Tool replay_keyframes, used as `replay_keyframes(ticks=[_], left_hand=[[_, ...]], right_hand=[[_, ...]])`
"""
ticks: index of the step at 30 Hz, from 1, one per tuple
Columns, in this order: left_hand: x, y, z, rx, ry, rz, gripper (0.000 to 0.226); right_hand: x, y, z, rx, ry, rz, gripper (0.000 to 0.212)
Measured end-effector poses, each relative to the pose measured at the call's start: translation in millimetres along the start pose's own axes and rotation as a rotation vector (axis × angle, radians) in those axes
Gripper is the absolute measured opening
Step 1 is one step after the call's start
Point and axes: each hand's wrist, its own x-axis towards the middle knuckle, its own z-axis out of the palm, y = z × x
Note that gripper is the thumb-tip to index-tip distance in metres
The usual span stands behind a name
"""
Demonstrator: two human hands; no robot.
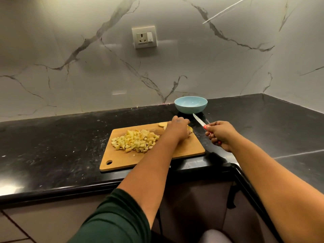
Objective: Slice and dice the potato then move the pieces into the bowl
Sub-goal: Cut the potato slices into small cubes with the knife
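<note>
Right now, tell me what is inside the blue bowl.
The blue bowl looks empty: only its pale inner wall shows, with no potato in it. The near rim hides the very bottom. The diced potato lies on the cutting board.

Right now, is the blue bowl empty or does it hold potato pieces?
Empty. The bowl shows only its bare blue inside; the diced potato lies piled on the cutting board.
</note>
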Motion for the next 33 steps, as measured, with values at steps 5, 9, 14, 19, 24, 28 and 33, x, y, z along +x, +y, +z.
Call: replay_keyframes(ticks=[5, 9, 14, 19, 24, 28, 33], left_hand=[[11, 1, 7, -0.05, 0.038, -0.024, 0.04], [8, 1, 7, -0.206, 0.151, -0.075, 0.025], [0, -8, 0, -0.352, 0.249, -0.162, 0.019], [-2, -17, -9, -0.45, 0.211, -0.212, 0.019], [-3, -27, -14, -0.534, 0.131, -0.265, 0.02], [-2, -27, -13, -0.531, 0.1, -0.25, 0.018], [-3, -21, -13, -0.516, 0.023, -0.258, 0.023]], right_hand=[[8, 4, 1, 0.0, 0.017, -0.005, 0.01], [11, 4, 5, -0.016, 0.013, -0.01, 0.009], [9, 4, 7, -0.041, 0.015, -0.013, 0.009], [7, 4, 8, -0.059, 0.018, -0.014, 0.009], [5, 5, 10, -0.086, 0.019, -0.014, 0.009], [4, 6, 12, -0.117, 0.017, -0.008, 0.009], [2, 6, 12, -0.124, 0.002, -0.014, 0.009]])
